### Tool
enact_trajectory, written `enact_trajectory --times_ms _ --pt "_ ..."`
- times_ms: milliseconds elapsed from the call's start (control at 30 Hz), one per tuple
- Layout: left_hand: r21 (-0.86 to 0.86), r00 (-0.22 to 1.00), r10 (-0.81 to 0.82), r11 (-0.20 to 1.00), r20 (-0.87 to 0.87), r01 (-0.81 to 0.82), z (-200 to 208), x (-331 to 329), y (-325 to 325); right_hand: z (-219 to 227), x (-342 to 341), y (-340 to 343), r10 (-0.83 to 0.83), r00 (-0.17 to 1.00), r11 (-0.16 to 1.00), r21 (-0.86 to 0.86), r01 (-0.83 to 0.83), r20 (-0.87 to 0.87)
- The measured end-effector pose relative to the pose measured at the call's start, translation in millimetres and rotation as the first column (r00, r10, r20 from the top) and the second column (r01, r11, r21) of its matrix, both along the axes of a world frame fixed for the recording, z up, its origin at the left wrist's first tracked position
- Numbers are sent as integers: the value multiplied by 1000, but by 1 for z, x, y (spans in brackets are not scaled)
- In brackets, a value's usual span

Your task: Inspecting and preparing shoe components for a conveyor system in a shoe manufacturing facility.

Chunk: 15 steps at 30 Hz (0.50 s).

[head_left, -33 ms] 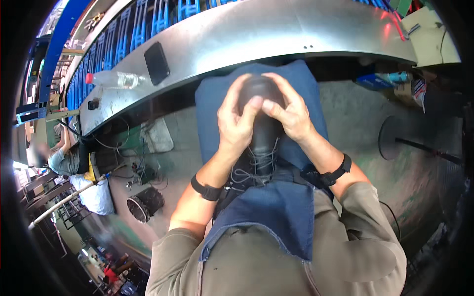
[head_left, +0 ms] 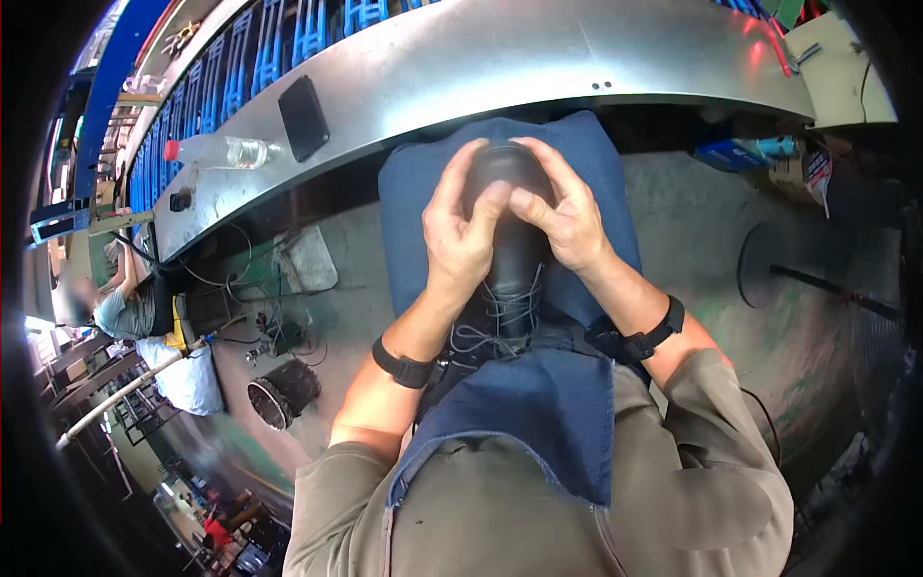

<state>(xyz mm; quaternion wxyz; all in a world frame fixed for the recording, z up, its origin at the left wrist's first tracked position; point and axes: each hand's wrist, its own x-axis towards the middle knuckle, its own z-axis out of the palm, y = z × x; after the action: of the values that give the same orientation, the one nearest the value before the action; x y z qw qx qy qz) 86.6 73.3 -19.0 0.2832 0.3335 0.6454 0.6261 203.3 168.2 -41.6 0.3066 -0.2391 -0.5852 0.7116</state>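
Note:
A black lace-up shoe [head_left: 517, 248] rests on the blue apron [head_left: 591, 183] over my lap, its toe pointing away from me. My left hand [head_left: 461, 221] is curved round the left side of the toe, thumb lying on top. From the other side my right hand [head_left: 565, 213] cups the same toe, its thumb close to the left one. The fingertips of both hands meet the far end of the toe. Grey laces [head_left: 481, 338] lie loosely over the shoe's near part. The sole and heel are hidden.
Beyond my knees runs a curved metal bench [head_left: 433, 72], with blue rollers [head_left: 260, 58] behind it. On it lie a dark phone [head_left: 304, 117] and a clear bottle [head_left: 223, 152]. A black bucket [head_left: 284, 394] is on the floor at left; a person [head_left: 125, 308] sits beyond. Boxes [head_left: 745, 156] are at right.

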Motion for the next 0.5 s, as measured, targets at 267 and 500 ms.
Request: enact_trajectory --times_ms 267,500 --pt "-180 994 -45 982 101 63 -8 3 -39 -30 32 -63 98 995 952 -291 -91 7" --pt "-176 949 -14 982 315 73 13 11 -73 -2 33 -82 72 959 997 -4 -73 274"
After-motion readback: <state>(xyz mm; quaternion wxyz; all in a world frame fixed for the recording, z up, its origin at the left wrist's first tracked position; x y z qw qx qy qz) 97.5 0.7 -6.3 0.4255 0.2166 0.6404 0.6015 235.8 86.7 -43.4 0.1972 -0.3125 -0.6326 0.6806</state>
